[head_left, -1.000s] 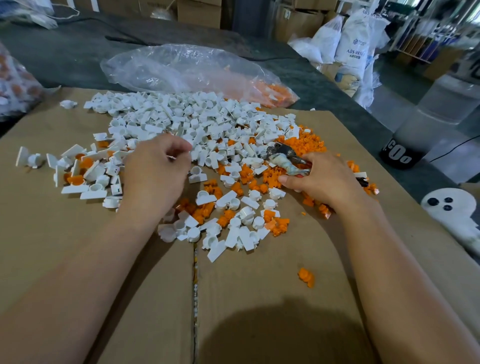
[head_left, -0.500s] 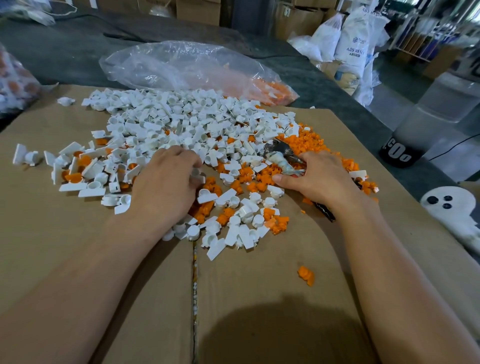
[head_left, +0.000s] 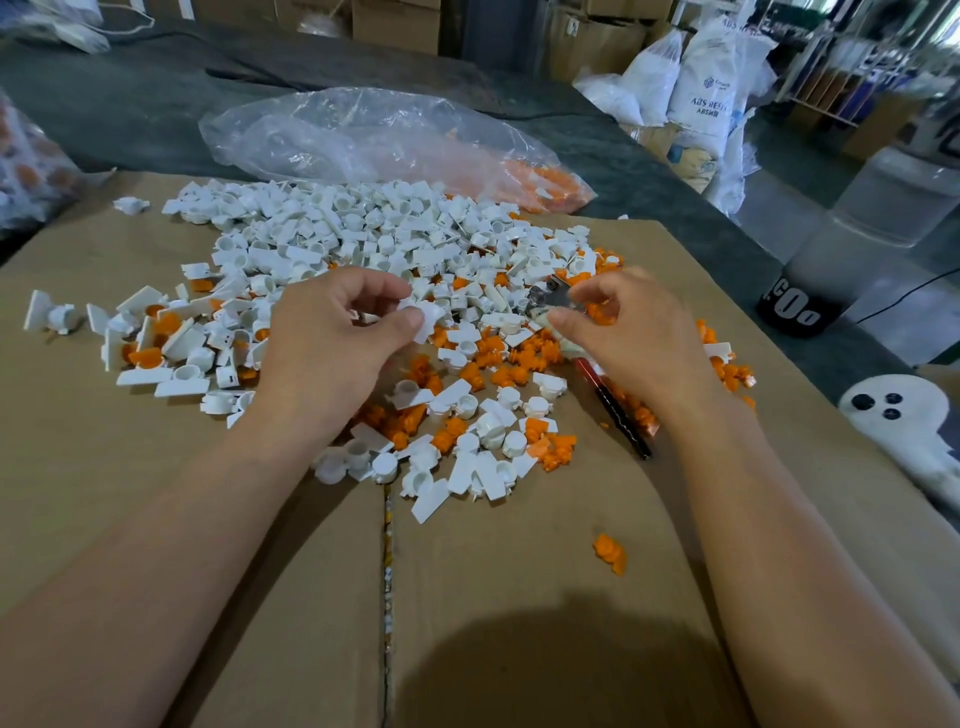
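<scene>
A wide heap of small white plastic parts (head_left: 374, 234) covers the middle of a cardboard sheet (head_left: 519, 571), mixed with small orange plastic parts (head_left: 519, 358). My left hand (head_left: 332, 343) is lifted over the heap and pinches one white part (head_left: 428, 314) between thumb and fingers. My right hand (head_left: 628, 332) grips pliers (head_left: 550, 301) with metal jaws pointing left and red-black handles (head_left: 618, 410) running under the palm. An orange part (head_left: 597, 312) is pinched at its fingertips.
A clear plastic bag (head_left: 363, 140) with orange parts lies behind the heap. One stray orange part (head_left: 610, 553) sits near me. A white ghost-like figure (head_left: 904, 415) lies at the right edge, a translucent container (head_left: 852, 244) stands beyond it. Sacks and boxes fill the background.
My left hand has lifted off the heap with one white part pinched in it. My right hand has risen with the pliers and turned toward the left hand.
</scene>
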